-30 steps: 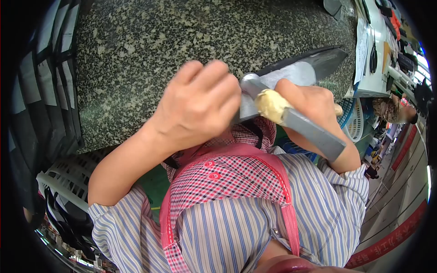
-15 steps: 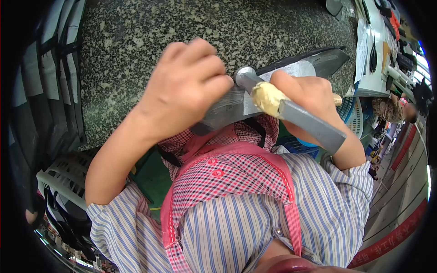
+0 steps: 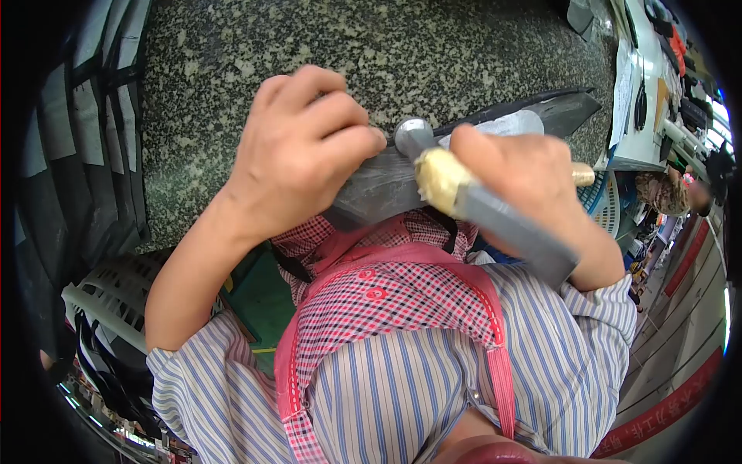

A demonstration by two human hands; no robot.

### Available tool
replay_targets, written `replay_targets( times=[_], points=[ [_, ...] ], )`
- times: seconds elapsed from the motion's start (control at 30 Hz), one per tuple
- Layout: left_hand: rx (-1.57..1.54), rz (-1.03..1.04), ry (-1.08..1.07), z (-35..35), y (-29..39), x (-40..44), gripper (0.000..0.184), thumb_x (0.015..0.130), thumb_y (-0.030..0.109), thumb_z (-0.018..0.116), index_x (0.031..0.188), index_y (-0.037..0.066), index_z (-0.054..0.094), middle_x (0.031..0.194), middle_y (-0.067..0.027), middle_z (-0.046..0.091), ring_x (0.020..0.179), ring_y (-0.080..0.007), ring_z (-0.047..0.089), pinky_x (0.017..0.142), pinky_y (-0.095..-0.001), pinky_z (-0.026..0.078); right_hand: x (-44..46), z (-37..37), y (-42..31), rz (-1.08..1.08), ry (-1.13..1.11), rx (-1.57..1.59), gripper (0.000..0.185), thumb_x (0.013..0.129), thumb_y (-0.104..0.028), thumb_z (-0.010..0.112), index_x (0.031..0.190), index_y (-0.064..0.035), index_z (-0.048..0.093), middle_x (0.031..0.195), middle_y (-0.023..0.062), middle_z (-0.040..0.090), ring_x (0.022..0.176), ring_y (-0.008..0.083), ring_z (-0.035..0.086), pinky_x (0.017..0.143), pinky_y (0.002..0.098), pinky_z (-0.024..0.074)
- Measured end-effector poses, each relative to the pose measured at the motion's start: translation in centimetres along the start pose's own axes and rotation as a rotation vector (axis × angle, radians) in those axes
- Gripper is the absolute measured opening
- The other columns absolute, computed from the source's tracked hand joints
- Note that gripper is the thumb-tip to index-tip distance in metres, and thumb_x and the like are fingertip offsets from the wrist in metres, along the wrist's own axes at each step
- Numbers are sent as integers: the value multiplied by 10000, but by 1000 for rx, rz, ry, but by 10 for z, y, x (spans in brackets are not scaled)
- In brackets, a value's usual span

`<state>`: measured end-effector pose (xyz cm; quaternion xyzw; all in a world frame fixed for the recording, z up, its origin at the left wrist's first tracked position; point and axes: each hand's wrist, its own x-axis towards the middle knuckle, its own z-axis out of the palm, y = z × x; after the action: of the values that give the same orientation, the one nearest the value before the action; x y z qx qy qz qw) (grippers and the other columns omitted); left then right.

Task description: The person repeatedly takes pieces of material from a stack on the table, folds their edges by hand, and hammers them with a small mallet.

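My right hand (image 3: 533, 174) is wrapped around the wooden handle of a hammer (image 3: 518, 232). The hammer's round steel face is over the upper edge of a dark grey flat piece (image 3: 379, 189), and yellowish wrapping covers the middle of its head. A pale grey patch shows on the piece, partly behind my right hand. At the piece's left part, my left hand (image 3: 301, 151) is closed with curled fingers at its upper edge, close to the hammer face. The fingertips are hidden, so what they pinch is unclear. The piece lies along the near edge of a speckled stone table (image 3: 232, 69).
Stacked dark pieces with grey patches (image 3: 85, 127) hang at the left. Below them is a white plastic basket (image 3: 104, 313) with dark items. A blue basket (image 3: 608, 201) stands at the right, beside a white table (image 3: 645, 116) with papers. Another person is at the far right.
The hammer's flat end has swung slightly down and left, blurred by motion. My left hand has shifted a little to the left, still at the piece's edge.
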<state>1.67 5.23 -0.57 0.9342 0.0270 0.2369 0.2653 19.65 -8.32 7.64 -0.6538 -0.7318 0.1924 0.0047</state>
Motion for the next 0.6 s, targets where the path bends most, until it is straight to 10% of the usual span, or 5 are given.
replay_targets(
  times=[0.6],
  points=[
    [146,-198,53,-6,14,-17,271,608,140,795,862,139,699,957,-14,615,1052,-290,544,853,-422,410,5,-8,10,-8,10,110,247,753,-232,633,848,-62,481,626,93,584,562,286,620,477,380,458]
  ],
)
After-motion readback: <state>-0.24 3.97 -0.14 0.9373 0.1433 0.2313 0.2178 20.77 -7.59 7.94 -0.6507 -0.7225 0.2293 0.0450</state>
